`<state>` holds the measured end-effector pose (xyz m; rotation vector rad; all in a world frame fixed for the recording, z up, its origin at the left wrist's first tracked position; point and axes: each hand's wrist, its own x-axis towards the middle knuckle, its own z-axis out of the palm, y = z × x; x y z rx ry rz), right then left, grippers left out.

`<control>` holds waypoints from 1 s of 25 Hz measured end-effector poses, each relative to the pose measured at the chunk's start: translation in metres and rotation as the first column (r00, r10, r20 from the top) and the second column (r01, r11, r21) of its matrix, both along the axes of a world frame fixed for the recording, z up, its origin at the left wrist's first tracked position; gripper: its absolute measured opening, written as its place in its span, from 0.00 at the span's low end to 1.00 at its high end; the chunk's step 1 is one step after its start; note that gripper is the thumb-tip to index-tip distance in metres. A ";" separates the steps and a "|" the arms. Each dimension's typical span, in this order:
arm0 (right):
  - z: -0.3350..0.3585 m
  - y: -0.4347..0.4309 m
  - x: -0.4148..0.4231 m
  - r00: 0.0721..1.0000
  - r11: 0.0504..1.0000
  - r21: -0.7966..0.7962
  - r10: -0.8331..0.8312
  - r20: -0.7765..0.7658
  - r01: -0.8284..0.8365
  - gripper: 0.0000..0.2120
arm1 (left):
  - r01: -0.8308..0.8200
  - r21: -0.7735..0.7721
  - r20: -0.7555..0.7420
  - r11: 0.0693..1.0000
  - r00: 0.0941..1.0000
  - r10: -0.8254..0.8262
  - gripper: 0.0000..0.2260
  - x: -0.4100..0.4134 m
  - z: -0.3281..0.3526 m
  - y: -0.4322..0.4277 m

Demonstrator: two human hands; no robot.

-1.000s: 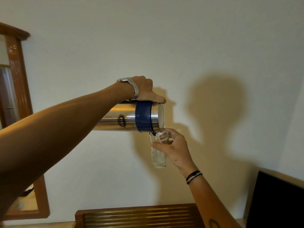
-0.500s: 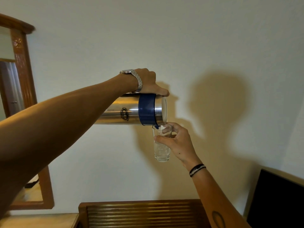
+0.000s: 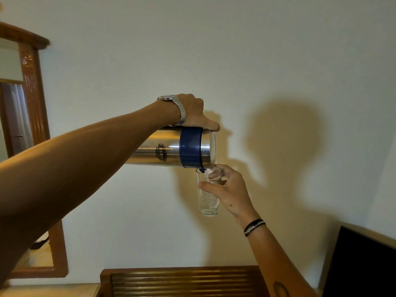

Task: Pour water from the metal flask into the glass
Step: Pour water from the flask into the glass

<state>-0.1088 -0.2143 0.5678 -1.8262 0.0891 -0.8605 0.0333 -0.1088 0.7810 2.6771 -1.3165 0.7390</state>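
Observation:
The metal flask [image 3: 165,150] has a blue band near its top and lies tipped on its side in mid-air, its spout down over the glass. My left hand [image 3: 192,113], with a steel watch on the wrist, grips the flask from above at the blue band. Right under the spout is the clear glass [image 3: 207,198], upright and held in the air, with water in its lower part. My right hand [image 3: 228,189] is wrapped around the glass near its rim, thumb in front.
A pale wall fills the background. A wooden-framed mirror [image 3: 34,103] hangs at the left. Below are a slatted wooden piece of furniture [image 3: 182,281] and a dark screen [image 3: 364,264] at the lower right.
Both hands, the flask and the glass keep their pose relative to each other. The view has shifted slightly, so the flask and glass sit a little lower and further right in the frame.

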 end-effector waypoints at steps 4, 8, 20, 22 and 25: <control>-0.001 -0.001 -0.001 1.000 1.000 -0.009 0.006 0.002 -0.006 0.23 | 0.005 0.001 0.013 1.000 1.000 -0.005 0.36 0.000 0.001 0.001; -0.003 -0.003 0.002 1.000 1.000 0.003 -0.005 0.014 0.005 0.21 | 0.000 0.001 0.013 1.000 1.000 0.000 0.35 0.001 0.000 0.001; 0.009 -0.020 -0.002 0.998 0.995 0.083 -0.065 0.026 0.063 0.28 | -0.047 -0.462 -0.398 0.885 0.903 -0.160 0.40 0.021 -0.043 0.043; 0.014 -0.023 -0.001 0.998 0.994 0.092 -0.067 0.018 0.065 0.31 | -0.100 -0.598 -0.459 0.795 0.856 -0.238 0.45 0.031 -0.066 0.053; 0.024 -0.024 0.000 0.997 0.995 0.071 -0.077 0.007 0.077 0.24 | -0.243 -0.740 -0.547 0.628 0.760 -0.351 0.44 0.044 -0.100 0.068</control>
